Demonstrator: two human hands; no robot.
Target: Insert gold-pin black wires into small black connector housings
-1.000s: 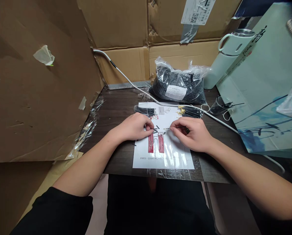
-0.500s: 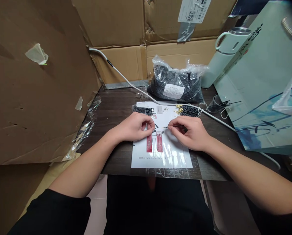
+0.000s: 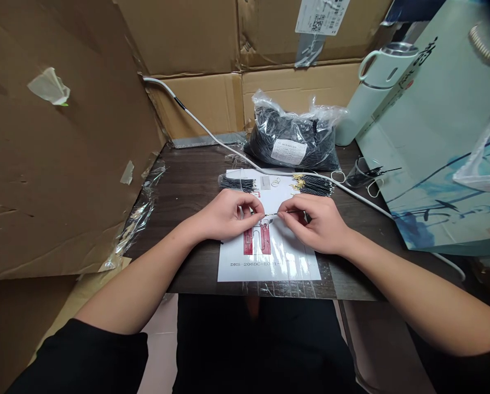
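My left hand [image 3: 240, 214] is closed in a pinch above the printed sheet [image 3: 288, 260], its fingertips on a small dark piece too tiny to make out fully. Facing it, my right hand [image 3: 310, 219] pinches a thin black wire [image 3: 272, 214], whose end points left. That wire end reaches to the left fingertips; whether it sits inside the small piece is too fine to tell. Behind the left hand lies a bundle of black wires [image 3: 238, 184]. Beyond the right hand lies another bundle of black wires with gold-coloured ends [image 3: 316, 185].
A clear bag of black pieces [image 3: 294, 134] stands at the back, with a white cable [image 3: 206, 128] running in front. To the right are a pale bottle [image 3: 368, 93], a small clear cup [image 3: 359, 174] and a large paper bag [image 3: 445, 164]. Cardboard walls [image 3: 64, 164] enclose the desk.
My hands have come closer together, so the wire end in the right fingers now meets the left fingertips. The whole view has shifted slightly.
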